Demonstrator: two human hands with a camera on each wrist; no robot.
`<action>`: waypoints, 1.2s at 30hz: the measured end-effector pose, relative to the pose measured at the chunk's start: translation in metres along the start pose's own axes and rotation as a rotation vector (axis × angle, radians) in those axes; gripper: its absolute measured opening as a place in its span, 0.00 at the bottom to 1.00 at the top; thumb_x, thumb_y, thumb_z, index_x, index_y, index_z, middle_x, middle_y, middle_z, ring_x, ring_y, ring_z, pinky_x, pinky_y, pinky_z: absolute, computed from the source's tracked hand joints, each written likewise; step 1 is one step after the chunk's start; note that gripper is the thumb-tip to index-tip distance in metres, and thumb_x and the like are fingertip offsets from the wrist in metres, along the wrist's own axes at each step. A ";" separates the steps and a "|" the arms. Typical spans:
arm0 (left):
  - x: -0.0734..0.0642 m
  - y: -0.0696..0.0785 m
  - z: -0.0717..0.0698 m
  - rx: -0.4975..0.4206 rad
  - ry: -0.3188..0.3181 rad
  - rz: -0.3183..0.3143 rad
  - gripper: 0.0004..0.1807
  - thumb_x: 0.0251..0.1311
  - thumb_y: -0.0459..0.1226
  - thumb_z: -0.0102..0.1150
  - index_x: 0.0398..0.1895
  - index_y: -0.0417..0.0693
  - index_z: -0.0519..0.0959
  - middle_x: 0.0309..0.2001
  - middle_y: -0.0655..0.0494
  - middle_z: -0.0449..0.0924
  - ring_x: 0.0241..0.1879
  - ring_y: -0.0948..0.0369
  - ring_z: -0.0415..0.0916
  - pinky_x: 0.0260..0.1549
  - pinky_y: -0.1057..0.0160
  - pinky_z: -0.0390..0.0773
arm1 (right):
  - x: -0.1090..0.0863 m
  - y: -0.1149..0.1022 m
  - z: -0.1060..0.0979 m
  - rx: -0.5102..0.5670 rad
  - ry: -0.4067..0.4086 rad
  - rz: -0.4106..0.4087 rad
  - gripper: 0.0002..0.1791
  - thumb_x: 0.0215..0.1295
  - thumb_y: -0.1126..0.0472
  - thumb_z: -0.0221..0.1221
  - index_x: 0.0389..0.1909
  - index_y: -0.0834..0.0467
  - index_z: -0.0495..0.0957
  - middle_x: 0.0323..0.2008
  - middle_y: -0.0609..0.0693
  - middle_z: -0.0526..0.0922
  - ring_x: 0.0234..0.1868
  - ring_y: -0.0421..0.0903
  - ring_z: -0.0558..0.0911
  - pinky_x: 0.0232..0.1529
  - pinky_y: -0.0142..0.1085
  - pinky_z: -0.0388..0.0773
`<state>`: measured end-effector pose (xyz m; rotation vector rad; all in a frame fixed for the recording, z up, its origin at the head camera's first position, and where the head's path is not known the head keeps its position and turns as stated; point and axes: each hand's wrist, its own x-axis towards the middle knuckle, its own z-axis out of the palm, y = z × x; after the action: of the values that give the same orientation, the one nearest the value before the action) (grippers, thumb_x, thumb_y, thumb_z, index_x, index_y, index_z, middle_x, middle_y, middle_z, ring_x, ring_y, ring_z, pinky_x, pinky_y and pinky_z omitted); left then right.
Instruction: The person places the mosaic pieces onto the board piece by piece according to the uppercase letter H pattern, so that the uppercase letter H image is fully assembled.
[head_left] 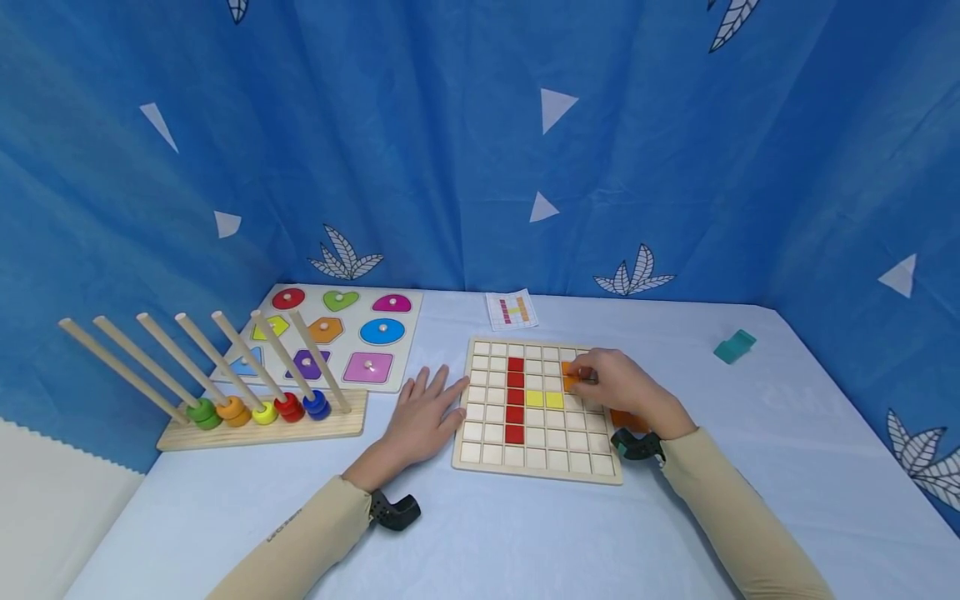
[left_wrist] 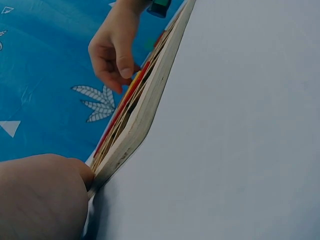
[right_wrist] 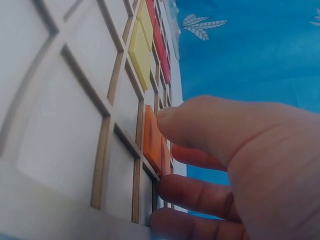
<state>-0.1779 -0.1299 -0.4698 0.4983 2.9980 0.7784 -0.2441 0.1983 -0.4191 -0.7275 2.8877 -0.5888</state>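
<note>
A square wooden grid board (head_left: 537, 475) lies on the table, with a column of red tiles (head_left: 515, 396) and two yellow tiles (head_left: 543, 400) in its cells. My right hand (head_left: 622, 385) is over the board's upper right, its thumb and curled fingers pinching an orange tile (right_wrist: 152, 140) at the grid. In the left wrist view the right hand (left_wrist: 117, 47) reaches down to the board from the far side. My left hand (head_left: 423, 417) lies spread on the table, fingertips at the board's left edge. More orange pieces (head_left: 628, 421) show partly hidden beneath my right wrist.
Behind the board lies a small pattern card (head_left: 512, 311). To the left stand a wooden peg rack (head_left: 262, 427) with coloured rings and a shape puzzle board (head_left: 405, 350). A teal piece (head_left: 735, 346) lies far right. Blue cloth (head_left: 480, 167) hangs at the back.
</note>
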 end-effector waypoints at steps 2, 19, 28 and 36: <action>0.000 0.000 0.000 0.003 0.002 0.000 0.30 0.73 0.47 0.50 0.76 0.52 0.68 0.80 0.38 0.56 0.81 0.35 0.42 0.76 0.31 0.43 | 0.000 -0.001 0.000 0.005 -0.002 0.002 0.17 0.62 0.58 0.69 0.50 0.61 0.86 0.36 0.50 0.84 0.34 0.44 0.75 0.36 0.34 0.75; -0.001 0.001 -0.001 0.000 0.001 -0.001 0.30 0.73 0.47 0.50 0.76 0.52 0.68 0.79 0.38 0.56 0.81 0.35 0.43 0.76 0.31 0.44 | -0.011 -0.001 -0.004 -0.017 0.012 0.033 0.15 0.62 0.59 0.68 0.48 0.60 0.87 0.32 0.49 0.83 0.32 0.43 0.75 0.34 0.33 0.75; -0.001 0.000 -0.001 0.007 -0.001 -0.007 0.30 0.73 0.47 0.51 0.76 0.52 0.68 0.80 0.39 0.56 0.81 0.35 0.42 0.76 0.31 0.44 | -0.031 0.006 -0.008 -0.042 0.007 0.074 0.16 0.61 0.58 0.69 0.48 0.61 0.86 0.32 0.49 0.83 0.31 0.42 0.75 0.33 0.33 0.76; 0.000 0.001 -0.001 0.010 -0.006 -0.007 0.30 0.73 0.47 0.50 0.76 0.52 0.68 0.80 0.39 0.55 0.81 0.35 0.42 0.76 0.31 0.43 | -0.049 0.018 -0.009 -0.067 0.023 0.071 0.15 0.61 0.57 0.70 0.47 0.60 0.87 0.30 0.47 0.82 0.29 0.40 0.74 0.30 0.30 0.75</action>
<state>-0.1773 -0.1294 -0.4687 0.4899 2.9980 0.7601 -0.2106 0.2390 -0.4173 -0.6269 2.9530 -0.4971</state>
